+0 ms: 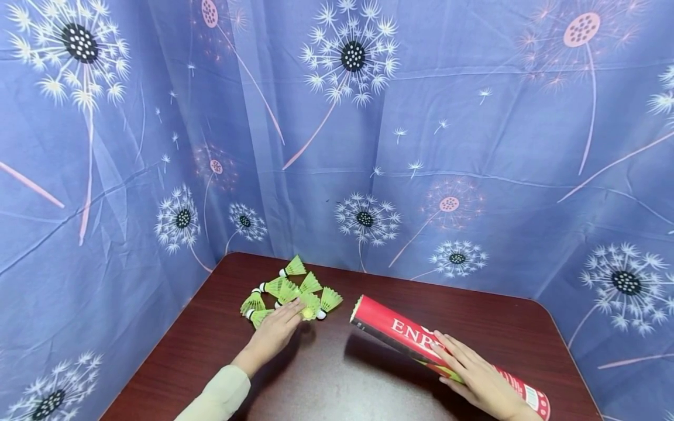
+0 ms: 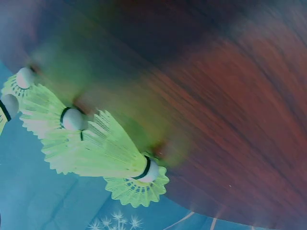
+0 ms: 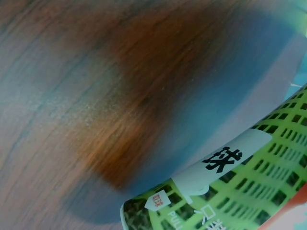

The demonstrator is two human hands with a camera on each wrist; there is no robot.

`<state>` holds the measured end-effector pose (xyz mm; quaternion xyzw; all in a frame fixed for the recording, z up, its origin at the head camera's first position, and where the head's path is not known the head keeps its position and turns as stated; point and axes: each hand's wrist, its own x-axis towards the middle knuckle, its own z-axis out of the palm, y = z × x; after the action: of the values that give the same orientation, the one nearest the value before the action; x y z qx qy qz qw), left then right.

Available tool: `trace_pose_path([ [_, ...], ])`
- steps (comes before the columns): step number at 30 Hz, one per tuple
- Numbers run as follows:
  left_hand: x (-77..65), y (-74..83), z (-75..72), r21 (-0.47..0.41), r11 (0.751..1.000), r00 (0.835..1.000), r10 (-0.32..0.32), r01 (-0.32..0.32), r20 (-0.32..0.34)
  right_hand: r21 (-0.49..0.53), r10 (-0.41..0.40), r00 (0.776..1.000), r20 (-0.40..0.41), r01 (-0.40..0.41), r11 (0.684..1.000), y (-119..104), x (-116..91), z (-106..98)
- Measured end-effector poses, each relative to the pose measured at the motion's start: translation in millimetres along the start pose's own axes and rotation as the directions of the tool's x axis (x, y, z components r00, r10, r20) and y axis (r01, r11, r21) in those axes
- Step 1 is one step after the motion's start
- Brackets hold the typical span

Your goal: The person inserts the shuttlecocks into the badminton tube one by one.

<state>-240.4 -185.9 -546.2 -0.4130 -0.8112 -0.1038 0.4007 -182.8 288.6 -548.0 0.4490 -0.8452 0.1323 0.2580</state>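
My left hand (image 1: 274,330) reaches over a loose group of yellow-green shuttlecocks (image 1: 330,299) with white bases. Its fingertips seem to pinch one shuttlecock (image 1: 310,305) at the near side of the group; the thumb is hidden. In the left wrist view several shuttlecocks (image 2: 110,148) lie along the left, and the hand does not show. My right hand (image 1: 474,374) grips a red shuttlecock tube (image 1: 384,318), fingers across its top and thumb on the near side. The tube slants, its left end raised and showing yellow-green. A green printed side of the tube (image 3: 268,163) fills the right wrist view's lower right.
The dark red-brown tabletop (image 1: 310,374) has rounded far corners. Blue curtains (image 1: 400,146) with a dandelion print hang behind it and at both sides, close to its edges.
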Motion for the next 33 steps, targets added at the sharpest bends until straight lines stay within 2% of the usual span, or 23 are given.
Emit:
trace_pose_path([
  [3, 4.3, 4.8, -0.6, -0.052, 0.997, 0.996, -0.055, 0.052, -0.065, -0.003, 0.0, 1.0, 0.004, 0.0, 1.0, 0, 0, -1],
  [6, 8.8, 10.0, -0.4, -0.149, 0.978, 0.98, -0.164, 0.146, -0.117, 0.004, -0.004, 1.0, 0.009, 0.004, 1.0, 1, 1, -1],
  [10, 15.0, 16.9, 0.7, -0.299, 0.92, 0.939, -0.307, 0.252, -0.154, 0.009, -0.009, 1.0, 0.011, 0.008, 1.0, 2, 3, -2],
  [14, 20.8, 21.9, 1.9, -0.401, 0.864, 0.898, -0.4, 0.303, -0.183, 0.022, -0.022, 1.0, 0.003, 0.022, 1.0, 2, 6, -2],
  [18, 25.2, 26.0, 2.7, -0.466, 0.801, 0.841, -0.506, 0.376, -0.19, 0.032, -0.038, 0.999, -0.009, 0.039, 0.999, 1, 7, -2],
  [21, 29.3, 31.0, 2.3, -0.527, 0.717, 0.781, -0.607, 0.457, -0.148, 0.034, -0.039, 0.999, -0.005, 0.04, 0.999, 1, 7, -1],
  [25, 37.7, 40.9, -1.2, -0.64, 0.55, 0.694, -0.719, 0.536, -0.036, 0.033, -0.031, 1.0, 0.006, 0.031, 0.999, 0, 6, 1],
  [27, 42.9, 46.6, -4.9, -0.686, 0.475, 0.662, -0.749, 0.551, 0.012, 0.032, -0.026, 1.0, 0.01, 0.026, 0.999, 0, 5, 2],
  [29, 48.6, 52.1, -9.7, -0.732, 0.406, 0.64, -0.767, 0.548, 0.053, 0.022, -0.022, 1.0, 0.015, 0.022, 1.0, 0, 5, 3],
  [30, 51.2, 54.5, -12.0, -0.746, 0.382, 0.633, -0.771, 0.546, 0.068, 0.019, -0.018, 1.0, 0.018, 0.018, 1.0, -1, 5, 3],
  [33, 56.1, 59.9, -15.4, -0.769, 0.338, 0.627, -0.772, 0.543, 0.104, 0.006, -0.016, 1.0, 0.017, 0.016, 1.0, -1, 6, 2],
])
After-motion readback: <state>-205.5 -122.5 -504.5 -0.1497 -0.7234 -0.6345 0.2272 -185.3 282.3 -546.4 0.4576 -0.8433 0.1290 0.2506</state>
